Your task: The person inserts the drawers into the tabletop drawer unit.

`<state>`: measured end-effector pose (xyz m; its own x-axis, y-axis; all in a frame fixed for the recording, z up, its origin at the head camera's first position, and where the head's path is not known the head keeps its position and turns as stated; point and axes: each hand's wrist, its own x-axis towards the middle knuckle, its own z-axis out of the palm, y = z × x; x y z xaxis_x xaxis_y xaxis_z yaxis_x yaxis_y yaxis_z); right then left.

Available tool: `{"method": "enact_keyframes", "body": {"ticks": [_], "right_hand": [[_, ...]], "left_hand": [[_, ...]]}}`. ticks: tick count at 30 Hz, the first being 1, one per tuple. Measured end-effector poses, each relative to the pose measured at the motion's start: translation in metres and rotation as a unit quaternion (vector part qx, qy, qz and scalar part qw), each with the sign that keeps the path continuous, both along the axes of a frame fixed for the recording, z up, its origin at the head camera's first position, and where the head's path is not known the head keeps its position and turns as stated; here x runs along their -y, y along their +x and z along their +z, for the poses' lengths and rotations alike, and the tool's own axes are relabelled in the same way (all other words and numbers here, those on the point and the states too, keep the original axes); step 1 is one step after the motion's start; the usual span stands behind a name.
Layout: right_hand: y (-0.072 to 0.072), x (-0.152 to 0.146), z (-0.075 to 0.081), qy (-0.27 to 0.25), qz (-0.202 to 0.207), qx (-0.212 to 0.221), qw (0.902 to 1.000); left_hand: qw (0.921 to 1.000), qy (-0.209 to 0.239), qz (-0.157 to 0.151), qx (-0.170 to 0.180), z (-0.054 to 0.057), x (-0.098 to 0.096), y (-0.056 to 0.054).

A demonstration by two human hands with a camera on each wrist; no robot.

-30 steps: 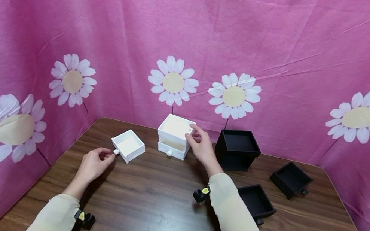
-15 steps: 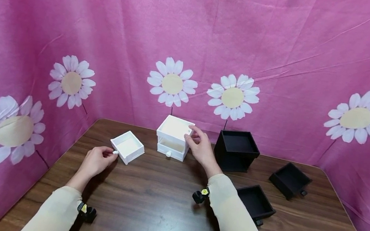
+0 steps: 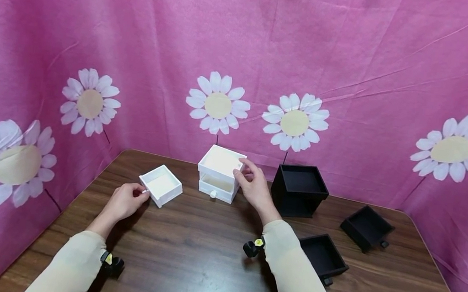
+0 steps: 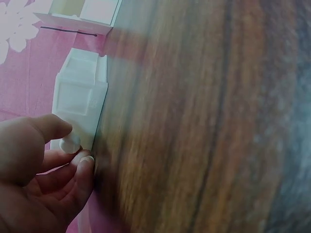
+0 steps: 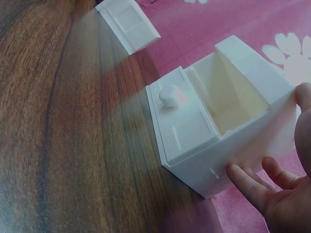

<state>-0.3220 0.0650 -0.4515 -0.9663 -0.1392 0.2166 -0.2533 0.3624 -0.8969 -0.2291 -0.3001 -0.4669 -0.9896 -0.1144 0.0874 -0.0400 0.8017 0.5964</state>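
At the left stands a loose white drawer (image 3: 162, 185) with a shallow tray. My left hand (image 3: 125, 201) pinches its small round knob (image 4: 70, 143) between thumb and fingers. To the right is a white mini cabinet (image 3: 220, 171), its upper slot empty and its lower drawer (image 5: 187, 114) in place, knob facing front. My right hand (image 3: 255, 188) holds the cabinet's top right edge. Its thumb and index finger lie over the rim, while other fingertips (image 5: 235, 170) touch the right side wall. The far side of the cabinet is hidden.
A black cabinet (image 3: 301, 179) with an open slot stands right of the white one. Two black drawers lie on the wooden table (image 3: 188, 255): one back right (image 3: 367, 227), another (image 3: 324, 255) beside the right forearm. A pink flowered cloth (image 3: 246, 33) hangs close behind.
My left hand has moved slightly up and right to the drawer's knob and closed its fingertips on it. The drawers and cabinets stay where they were; my right hand keeps its place.
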Motion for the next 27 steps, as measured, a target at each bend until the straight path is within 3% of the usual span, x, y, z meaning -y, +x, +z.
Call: {"method": "enact_keyframes", "body": {"ticks": [7, 12, 18, 27], "right_hand": [[0.0004, 0.0, 0.0006, -0.002, 0.0, 0.002, 1.0], [0.0013, 0.0004, 0.0009, 0.003, -0.001, 0.002, 1.0], [0.0006, 0.0004, 0.0006, 0.001, -0.002, 0.004, 1.0], [0.0019, 0.0008, 0.0019, 0.003, -0.003, 0.003, 1.0]], "left_hand": [[0.9998, 0.014, 0.013, 0.004, 0.0004, -0.0024, 0.0043], [0.9979, 0.057, 0.023, 0.019, -0.0003, -0.0049, 0.0071], [0.9873, 0.15, 0.031, 0.043, -0.004, -0.0069, 0.0074], [0.9739, 0.219, 0.043, 0.044, -0.0058, -0.0065, 0.0074]]}}
